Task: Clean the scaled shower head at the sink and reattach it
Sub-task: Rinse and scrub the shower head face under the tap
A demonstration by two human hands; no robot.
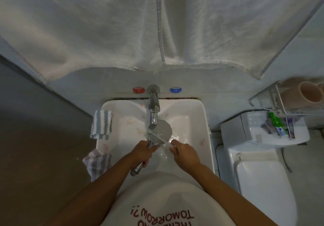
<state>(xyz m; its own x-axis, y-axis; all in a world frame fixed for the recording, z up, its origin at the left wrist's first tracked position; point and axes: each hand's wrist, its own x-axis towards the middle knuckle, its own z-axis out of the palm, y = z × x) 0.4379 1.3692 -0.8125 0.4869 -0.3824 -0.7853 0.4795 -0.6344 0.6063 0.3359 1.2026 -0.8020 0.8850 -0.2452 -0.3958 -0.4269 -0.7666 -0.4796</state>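
Note:
A chrome shower head [162, 128] with a round face is held over the white sink [201, 120], under the chrome tap [154, 103]. My left hand [144, 151] grips its handle, whose end sticks out below my fist. My right hand [184, 153] holds a thin pale brush-like tool [157, 137], blurred, lying across the lower edge of the round face. Water glistens in the basin around the head.
A striped cloth [102, 126] hangs over the sink's left rim and a checked cloth [97, 160] lies on its front left corner. White towels [105, 24] hang above. A toilet [263, 173] stands to the right, with tubes on its cistern and a wire rack with cups [308, 94].

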